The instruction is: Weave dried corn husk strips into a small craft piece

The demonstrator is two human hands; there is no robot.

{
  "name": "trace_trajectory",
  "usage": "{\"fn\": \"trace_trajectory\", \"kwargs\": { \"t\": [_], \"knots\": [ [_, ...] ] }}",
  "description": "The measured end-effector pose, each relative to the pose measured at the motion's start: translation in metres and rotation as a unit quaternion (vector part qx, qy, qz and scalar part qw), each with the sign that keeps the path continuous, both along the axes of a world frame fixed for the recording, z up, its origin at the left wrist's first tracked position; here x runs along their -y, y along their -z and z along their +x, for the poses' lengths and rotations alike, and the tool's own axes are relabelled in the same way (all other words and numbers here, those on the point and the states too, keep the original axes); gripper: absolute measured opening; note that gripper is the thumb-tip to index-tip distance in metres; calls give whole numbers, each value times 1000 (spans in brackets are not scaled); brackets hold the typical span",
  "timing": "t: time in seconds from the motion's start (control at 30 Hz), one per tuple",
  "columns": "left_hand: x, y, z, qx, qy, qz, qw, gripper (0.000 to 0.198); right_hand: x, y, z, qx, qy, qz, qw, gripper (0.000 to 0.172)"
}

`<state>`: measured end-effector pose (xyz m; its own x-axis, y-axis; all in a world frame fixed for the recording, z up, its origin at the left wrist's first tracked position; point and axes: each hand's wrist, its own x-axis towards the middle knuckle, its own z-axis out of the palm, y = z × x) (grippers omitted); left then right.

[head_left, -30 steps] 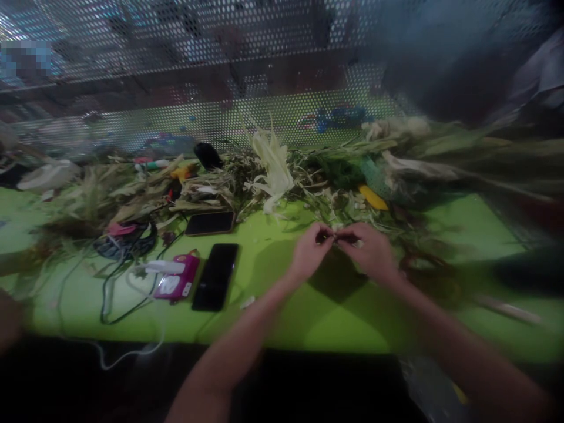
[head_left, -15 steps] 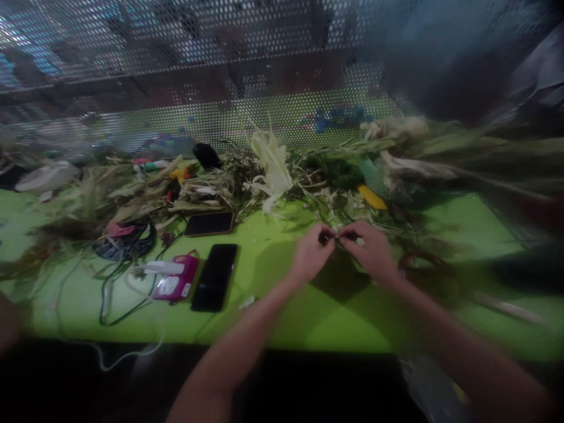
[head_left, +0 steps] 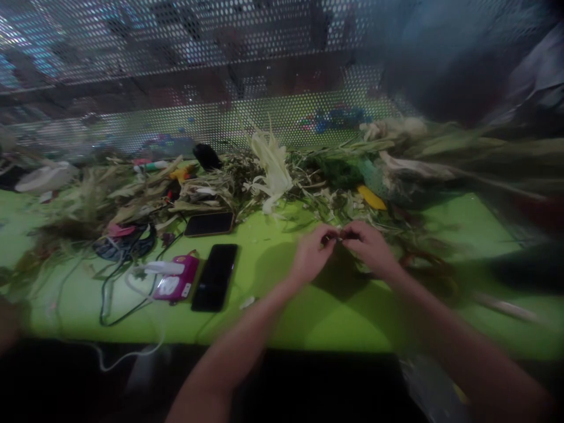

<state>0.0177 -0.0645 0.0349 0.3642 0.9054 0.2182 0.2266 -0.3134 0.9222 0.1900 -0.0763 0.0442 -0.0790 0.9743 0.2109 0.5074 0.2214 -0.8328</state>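
Observation:
Over the green table, my left hand and my right hand meet fingertip to fingertip. Both are closed in a pinch. Whatever lies between the fingers is too small and blurred to name. Just beyond the hands are dried leaves and stalks. A pale corn husk stands up from this pile, to the far left of my hands.
Left of my arms lie a black phone, a second phone and a magenta power adapter with a white plug and cables. A yellow object sits in the pile. Behind rises a perforated metal screen.
My hands stay together in nearly the same place. The fingers of my right hand have shifted and turned slightly. The things on the table have not moved.

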Motion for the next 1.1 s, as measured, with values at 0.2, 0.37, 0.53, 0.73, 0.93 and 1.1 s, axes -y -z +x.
{"fn": "trace_trajectory", "kwargs": {
  "t": [0.2,0.37,0.53,0.73,0.93,1.1],
  "knots": [
    [-3,-1,-1,-5,-5,-43,999,9,3,-2,-1,28,13,35,999,7],
    [-5,-4,-3,1,-4,-80,997,9,6,-4,-4,43,27,64,997,6],
    [-9,3,-3,48,3,-150,988,7,7,1,-3,104,49,131,985,6],
    [-11,12,0,159,-7,-217,963,8,10,3,-4,153,34,155,975,17],
    [-11,7,1,163,-20,-223,961,6,11,3,-5,177,40,176,968,16],
    [-8,4,3,157,-32,-216,963,5,12,4,-5,182,38,168,968,16]
  ]
}}
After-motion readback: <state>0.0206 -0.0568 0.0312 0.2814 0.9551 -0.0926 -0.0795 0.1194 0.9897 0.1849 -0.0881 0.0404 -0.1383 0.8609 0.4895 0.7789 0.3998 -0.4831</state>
